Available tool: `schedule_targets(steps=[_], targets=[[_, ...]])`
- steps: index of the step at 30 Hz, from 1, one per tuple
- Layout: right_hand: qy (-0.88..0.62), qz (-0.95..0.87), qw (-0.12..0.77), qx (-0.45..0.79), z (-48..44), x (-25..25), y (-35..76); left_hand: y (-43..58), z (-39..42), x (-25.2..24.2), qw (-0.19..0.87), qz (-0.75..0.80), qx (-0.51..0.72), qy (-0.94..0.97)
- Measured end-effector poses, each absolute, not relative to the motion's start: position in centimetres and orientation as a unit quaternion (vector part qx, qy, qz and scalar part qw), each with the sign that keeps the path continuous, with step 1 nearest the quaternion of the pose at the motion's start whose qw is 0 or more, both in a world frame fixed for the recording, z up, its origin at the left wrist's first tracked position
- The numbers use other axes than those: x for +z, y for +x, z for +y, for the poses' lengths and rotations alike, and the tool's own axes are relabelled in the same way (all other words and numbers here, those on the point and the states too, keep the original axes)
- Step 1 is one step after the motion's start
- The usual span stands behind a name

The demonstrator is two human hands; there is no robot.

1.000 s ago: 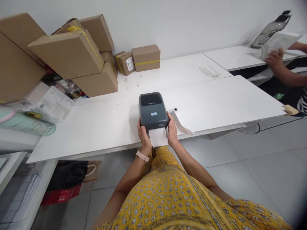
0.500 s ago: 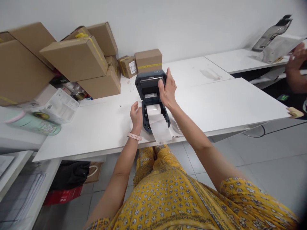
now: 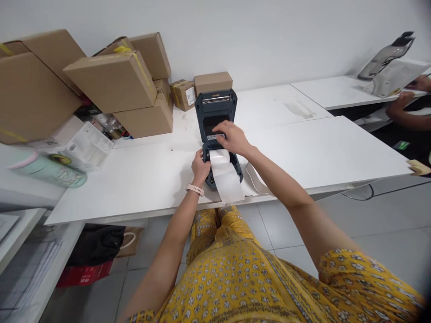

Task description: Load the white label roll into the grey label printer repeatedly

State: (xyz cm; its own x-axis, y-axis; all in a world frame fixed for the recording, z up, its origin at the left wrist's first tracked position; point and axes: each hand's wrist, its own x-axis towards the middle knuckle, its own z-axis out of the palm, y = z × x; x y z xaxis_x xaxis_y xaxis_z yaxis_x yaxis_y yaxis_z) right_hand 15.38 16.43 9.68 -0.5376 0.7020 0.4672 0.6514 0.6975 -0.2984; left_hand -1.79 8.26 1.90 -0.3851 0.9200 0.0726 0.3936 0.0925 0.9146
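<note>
A dark label printer (image 3: 199, 117) stands on the white desk with its lid raised and tilted back. Inside its base lies a roll of white labels (image 3: 220, 155), and a strip of label paper (image 3: 229, 186) runs from it over the desk's front edge. My left hand (image 3: 201, 168) is closed on the left side of the printer's base, a pink band on the wrist. Over the roll, in front of the raised lid, my right hand (image 3: 235, 138) holds nothing, its fingers bent and apart.
Cardboard boxes (image 3: 107, 83) are stacked at the back left, near a white carton (image 3: 89, 146) and a mint-green bottle (image 3: 50, 170). A white strip (image 3: 257, 179) curls right of the printer. At far right are a grey bottle (image 3: 382, 58) and a co-worker's arm (image 3: 406, 110).
My right hand has left the lid's right edge and moved down over the roll. The lid now leans further back. My left hand has come against the printer's left side.
</note>
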Motion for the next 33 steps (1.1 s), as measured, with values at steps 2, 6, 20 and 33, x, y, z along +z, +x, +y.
schedule_targets(steps=[2, 6, 20, 33], targets=[[-0.352, -0.915, 0.181, 0.083, 16.2, 8.6, 15.0, -1.7, 8.3, 1.9, 0.274, 0.684, 0.479, 0.477], [-0.319, -0.936, 0.052, 0.138, 18.3, 6.6, 14.2, -1.6, 8.0, 2.1, 0.276, 0.692, 0.472, 0.470], [-0.242, -0.917, 0.056, 0.311, 19.1, 10.5, 16.7, -1.0, 7.3, 3.2, 0.266, 0.715, 0.433, 0.480], [-0.385, -0.836, 0.219, 0.325, 19.6, 10.7, 28.3, -0.9, 7.1, 3.6, 0.254, 0.738, 0.399, 0.481]])
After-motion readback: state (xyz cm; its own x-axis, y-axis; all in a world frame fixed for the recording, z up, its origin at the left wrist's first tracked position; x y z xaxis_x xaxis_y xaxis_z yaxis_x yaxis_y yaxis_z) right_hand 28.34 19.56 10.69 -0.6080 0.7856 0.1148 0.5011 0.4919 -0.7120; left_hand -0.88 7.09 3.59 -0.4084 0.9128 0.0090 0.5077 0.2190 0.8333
